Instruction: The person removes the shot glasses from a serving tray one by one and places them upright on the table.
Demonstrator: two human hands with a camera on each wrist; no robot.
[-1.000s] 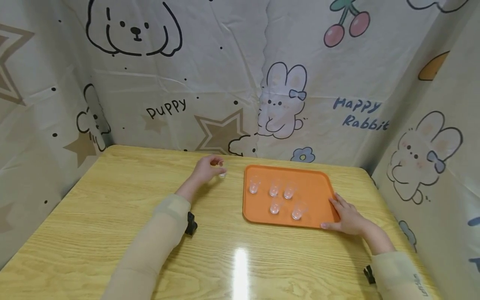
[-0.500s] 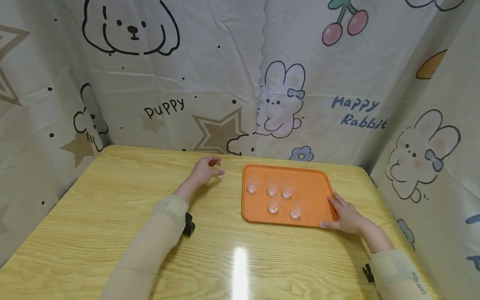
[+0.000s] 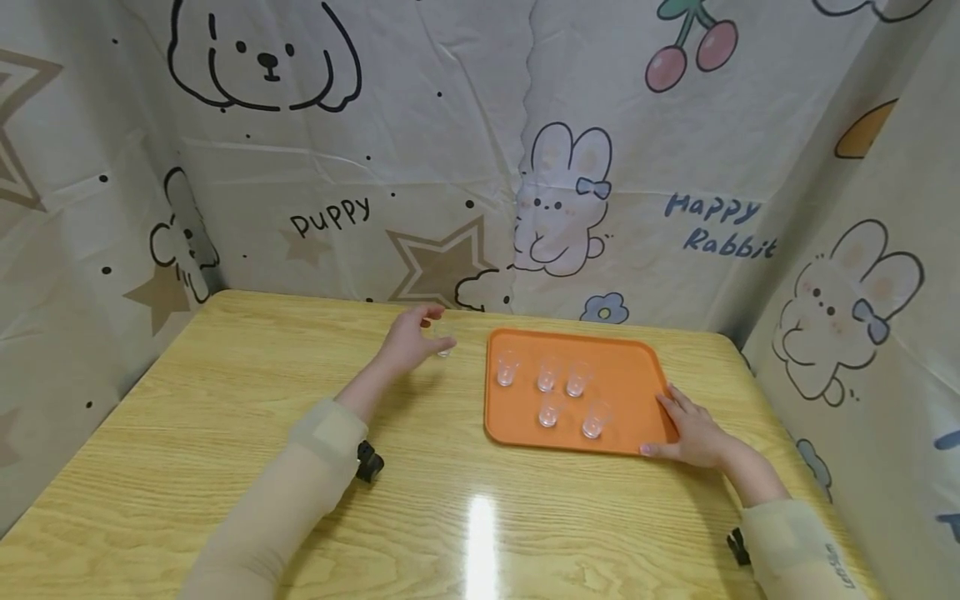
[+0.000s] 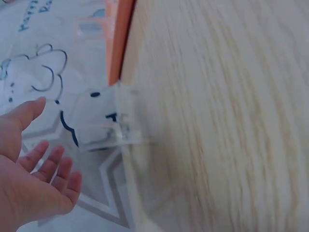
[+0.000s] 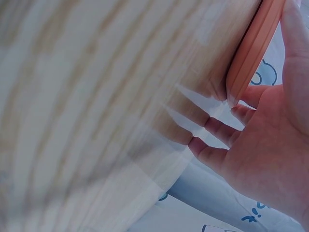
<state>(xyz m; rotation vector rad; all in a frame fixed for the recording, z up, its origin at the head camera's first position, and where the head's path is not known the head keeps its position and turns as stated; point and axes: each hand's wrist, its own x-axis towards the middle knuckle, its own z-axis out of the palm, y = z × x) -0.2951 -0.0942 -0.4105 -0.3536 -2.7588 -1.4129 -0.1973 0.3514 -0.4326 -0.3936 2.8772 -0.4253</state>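
Note:
On the wooden table's far side, a small clear cup (image 3: 444,347) stands left of the orange tray (image 3: 630,367). My left hand (image 3: 408,340) is beside this cup with thumb and fingers spread. In the left wrist view a gap shows between the fingers and the clear cup (image 4: 101,137). Several similar clear cups (image 3: 547,379) stand upright on the tray's left and middle part. My right hand (image 3: 693,433) rests at the tray's near right corner, thumb at the front edge and fingers along the right edge. In the right wrist view, its other fingertips (image 5: 195,145) touch the table.
A patterned cloth (image 3: 330,167) hangs behind the table (image 3: 300,350) and along both sides. The table's far edge runs close to the cloth. Bare wood (image 3: 442,500) lies in front of the tray, with a bright light reflection.
My left hand has loosened from the small cup, its fingers and thumb now spread wider, and the forearm has shifted slightly left. The right hand and the tray stay in place.

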